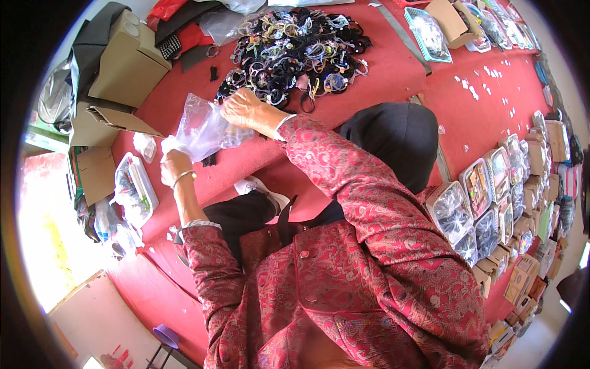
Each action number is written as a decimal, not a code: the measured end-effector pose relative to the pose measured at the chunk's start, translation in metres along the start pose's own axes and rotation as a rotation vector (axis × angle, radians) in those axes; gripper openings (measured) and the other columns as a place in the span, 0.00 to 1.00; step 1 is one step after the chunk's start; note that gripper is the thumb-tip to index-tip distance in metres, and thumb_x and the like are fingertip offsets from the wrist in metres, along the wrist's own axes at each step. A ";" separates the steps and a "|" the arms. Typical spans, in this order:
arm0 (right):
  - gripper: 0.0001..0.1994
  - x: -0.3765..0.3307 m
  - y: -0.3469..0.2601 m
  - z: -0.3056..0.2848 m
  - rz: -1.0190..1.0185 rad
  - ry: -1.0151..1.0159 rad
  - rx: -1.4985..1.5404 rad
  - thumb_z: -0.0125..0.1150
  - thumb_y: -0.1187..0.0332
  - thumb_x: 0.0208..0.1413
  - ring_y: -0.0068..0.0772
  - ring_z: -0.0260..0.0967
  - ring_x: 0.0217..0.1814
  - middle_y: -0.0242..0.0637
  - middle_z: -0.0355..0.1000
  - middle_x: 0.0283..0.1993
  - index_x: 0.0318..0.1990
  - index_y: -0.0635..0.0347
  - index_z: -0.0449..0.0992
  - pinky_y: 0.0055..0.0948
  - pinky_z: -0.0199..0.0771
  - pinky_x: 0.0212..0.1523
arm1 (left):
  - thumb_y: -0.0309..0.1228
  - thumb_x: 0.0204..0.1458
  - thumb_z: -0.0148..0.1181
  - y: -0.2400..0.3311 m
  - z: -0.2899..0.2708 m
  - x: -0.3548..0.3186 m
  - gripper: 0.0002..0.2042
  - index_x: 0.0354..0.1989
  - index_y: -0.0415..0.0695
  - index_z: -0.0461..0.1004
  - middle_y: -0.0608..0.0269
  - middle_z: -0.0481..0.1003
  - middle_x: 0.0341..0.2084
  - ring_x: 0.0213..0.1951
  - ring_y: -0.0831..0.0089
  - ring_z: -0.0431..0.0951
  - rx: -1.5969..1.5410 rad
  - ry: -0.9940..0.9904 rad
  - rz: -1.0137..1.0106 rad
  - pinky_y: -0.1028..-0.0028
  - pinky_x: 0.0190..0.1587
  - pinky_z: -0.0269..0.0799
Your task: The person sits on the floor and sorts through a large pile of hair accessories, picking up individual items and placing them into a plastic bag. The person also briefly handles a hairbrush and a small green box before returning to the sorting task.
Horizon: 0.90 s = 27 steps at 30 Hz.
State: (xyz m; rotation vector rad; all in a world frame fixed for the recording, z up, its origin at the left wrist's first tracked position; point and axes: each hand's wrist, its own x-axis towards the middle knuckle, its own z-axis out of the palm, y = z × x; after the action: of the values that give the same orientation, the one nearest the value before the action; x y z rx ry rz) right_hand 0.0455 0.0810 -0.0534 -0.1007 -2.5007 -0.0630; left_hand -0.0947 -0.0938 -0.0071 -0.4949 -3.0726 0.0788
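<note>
Between my two hands a clear plastic bag (200,130) is stretched out above the red floor covering. My left hand (176,166), with a bracelet at its wrist, is closed on the bag's lower left end. My right hand (251,112) grips its upper right edge with curled fingers. Some small contents seem to lie in the bag below my right hand, too unclear to name. Just beyond that hand spreads a big heap of hair ties (295,55), mostly black, with pale and coloured ones among them.
Cardboard boxes (129,67) stand at the far left, near a white tray (140,184) of bagged goods. A turquoise basket (428,37) sits at the far right. Rows of packed trays (452,212) and boxes line the right side. White scraps (470,89) dot the red covering (491,117).
</note>
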 end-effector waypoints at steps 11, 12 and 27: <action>0.13 -0.038 0.077 -0.035 0.732 0.211 0.802 0.51 0.56 0.46 0.41 0.71 0.24 0.40 0.72 0.21 0.23 0.54 0.76 0.36 0.70 0.27 | 0.33 0.44 0.48 0.017 -0.055 -0.033 0.20 0.49 0.47 0.66 0.49 0.73 0.38 0.41 0.54 0.73 -0.150 0.199 0.357 0.59 0.41 0.68; 0.14 -0.051 0.099 -0.042 1.105 0.163 1.015 0.51 0.57 0.47 0.39 0.71 0.24 0.39 0.72 0.21 0.22 0.56 0.76 0.34 0.70 0.24 | 0.32 0.44 0.49 0.021 -0.061 -0.034 0.22 0.51 0.47 0.64 0.50 0.72 0.39 0.41 0.54 0.73 -0.237 0.296 0.403 0.59 0.42 0.68; 0.14 -0.195 0.196 0.028 1.160 -0.223 0.149 0.46 0.65 0.43 0.42 0.72 0.25 0.47 0.71 0.19 0.16 0.64 0.74 0.38 0.72 0.29 | 0.36 0.47 0.48 0.132 -0.013 -0.104 0.14 0.41 0.42 0.68 0.47 0.73 0.35 0.41 0.51 0.71 -0.017 -0.679 1.280 0.58 0.42 0.66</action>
State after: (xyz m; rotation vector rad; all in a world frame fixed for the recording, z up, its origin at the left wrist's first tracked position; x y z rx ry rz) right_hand 0.2024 0.2673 -0.1883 -1.5015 -2.2631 0.6289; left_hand 0.0453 -0.0008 -0.0032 -2.7377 -2.5859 0.2746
